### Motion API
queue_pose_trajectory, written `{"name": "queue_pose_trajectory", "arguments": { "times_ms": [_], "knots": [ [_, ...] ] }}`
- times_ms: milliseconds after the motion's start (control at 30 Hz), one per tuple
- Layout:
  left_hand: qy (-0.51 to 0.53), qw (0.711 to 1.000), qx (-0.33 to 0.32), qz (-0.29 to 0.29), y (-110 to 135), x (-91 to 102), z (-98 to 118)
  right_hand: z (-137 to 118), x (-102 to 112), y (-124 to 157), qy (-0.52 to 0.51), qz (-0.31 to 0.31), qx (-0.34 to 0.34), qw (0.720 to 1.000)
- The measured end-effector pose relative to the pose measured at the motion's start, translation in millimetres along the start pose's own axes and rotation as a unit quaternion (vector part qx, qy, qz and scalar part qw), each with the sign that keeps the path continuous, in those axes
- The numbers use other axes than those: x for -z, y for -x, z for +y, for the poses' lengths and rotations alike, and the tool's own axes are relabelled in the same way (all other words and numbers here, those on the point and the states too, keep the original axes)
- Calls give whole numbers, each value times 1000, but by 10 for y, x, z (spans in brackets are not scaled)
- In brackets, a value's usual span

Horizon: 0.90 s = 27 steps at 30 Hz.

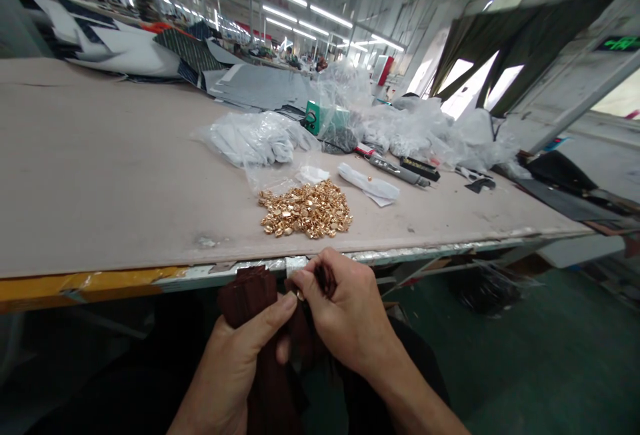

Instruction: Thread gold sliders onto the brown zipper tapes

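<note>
Two hands meet in our head view: at the table's (125, 188) near edge, our left hand (235, 355) clasps a brown bundle (247, 295), our right hand (350, 308) pinches brown material (326, 282); the gold heap (310, 210) seems unused, finished count unclear.

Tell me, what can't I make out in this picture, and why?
All in the head view:
Lower end of the dark brown fabric: cut off by the bottom edge.
Most of the left hand's fingers: hidden behind that fabric.
What lies inside the right hand: mostly covered by its curled fingers.
Fine detail on the gold pieces: too small.
Distant person: blurred.
</note>
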<state>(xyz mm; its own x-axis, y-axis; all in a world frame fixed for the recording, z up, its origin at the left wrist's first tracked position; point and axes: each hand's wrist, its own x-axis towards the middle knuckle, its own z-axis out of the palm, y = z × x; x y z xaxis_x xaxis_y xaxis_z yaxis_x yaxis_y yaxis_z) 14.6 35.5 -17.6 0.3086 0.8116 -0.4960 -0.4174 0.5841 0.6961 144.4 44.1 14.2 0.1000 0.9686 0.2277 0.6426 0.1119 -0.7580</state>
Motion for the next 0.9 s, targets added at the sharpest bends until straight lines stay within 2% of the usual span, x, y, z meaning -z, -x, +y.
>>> {"name": "queue_pose_trajectory", "arguments": {
  "times_ms": [100,167,200,300,400,467,533,600,700,767,833,900],
  "knots": [
    [0,1000,-4,9,21,-16,17,-82,-21,-169,97,71,44,992],
    [-6,1000,-13,26,30,-23,33,-117,-9,-282,84,91,49,991],
    [-11,999,-19,33,29,-20,40,-127,3,-323,53,81,48,994],
    [-46,997,-54,44,10,9,44,-130,41,-359,-106,-13,29,994],
    [-104,986,-119,52,1,37,10,-119,69,-285,-245,-117,-30,962],
    [-144,978,-140,48,8,42,-45,-110,90,-207,-297,-161,-71,938],
    [-174,976,-125,31,11,46,-120,-92,129,-128,-313,-184,-92,927],
    [-180,979,-100,7,-2,59,-195,-54,189,-71,-285,-167,-98,939],
    [-166,983,-80,-23,-44,94,-254,22,275,-68,-173,-66,-88,979],
    [-158,984,-79,-27,-68,113,-250,55,292,-122,-69,-2,-64,996],
    [-147,986,-77,-19,-81,119,-227,53,263,-203,40,30,-27,998],
    [-139,987,-76,-12,-84,115,-202,22,205,-290,140,28,7,990]
  ]
}}
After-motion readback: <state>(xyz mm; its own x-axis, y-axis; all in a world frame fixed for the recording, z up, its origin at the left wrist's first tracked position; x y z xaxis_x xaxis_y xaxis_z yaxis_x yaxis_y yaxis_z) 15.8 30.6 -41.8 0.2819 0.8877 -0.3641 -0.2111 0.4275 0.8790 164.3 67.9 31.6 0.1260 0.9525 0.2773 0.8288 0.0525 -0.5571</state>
